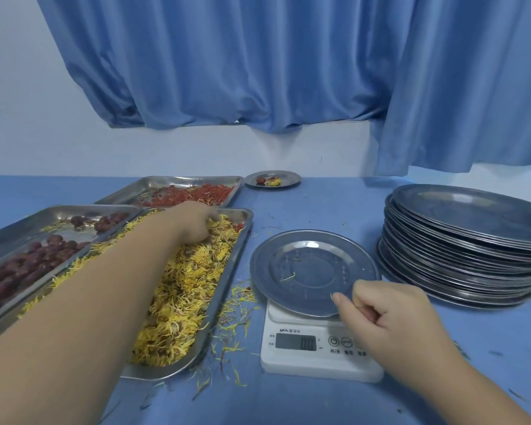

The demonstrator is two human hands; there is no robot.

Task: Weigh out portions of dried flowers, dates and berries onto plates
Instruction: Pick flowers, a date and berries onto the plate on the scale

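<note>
From the head view, the task looks barely begun. One filled plate (291,179) sits at 12 o'clock at the far edge of the blue surface (334,207) and carries a date, some berries and a tuft of yellow flowers. A tall stack of plates (460,240) waits at 3 o'clock. The scale (319,360) stands near 6 o'clock with a plate (313,250) on it. That plate is bare but for a stray petal or two, and the display seems to read zero. The right hand (390,314) is at the plate's 5 o'clock rim, with the thumb laid on the edge and the fingers curled beneath, a grip that pinches the plate steady. At 9 o'clock lies the long tray (227,280) heaped with dried flowers (181,286). The left hand (196,223) reaches to its far end, fingers dipped into the petals. The tips are buried, so I cannot tell whether that grip has closed on a bunch. Beyond it, at 10 o'clock, the dates (28,262) fill a second tray, and the berries (196,193) a third at 11 o'clock. Loose petals (236,302) litter the surface between tray and scale. This portion's flowers are not yet on the plate, dates and berries are still to follow, and many plates remain.
</note>
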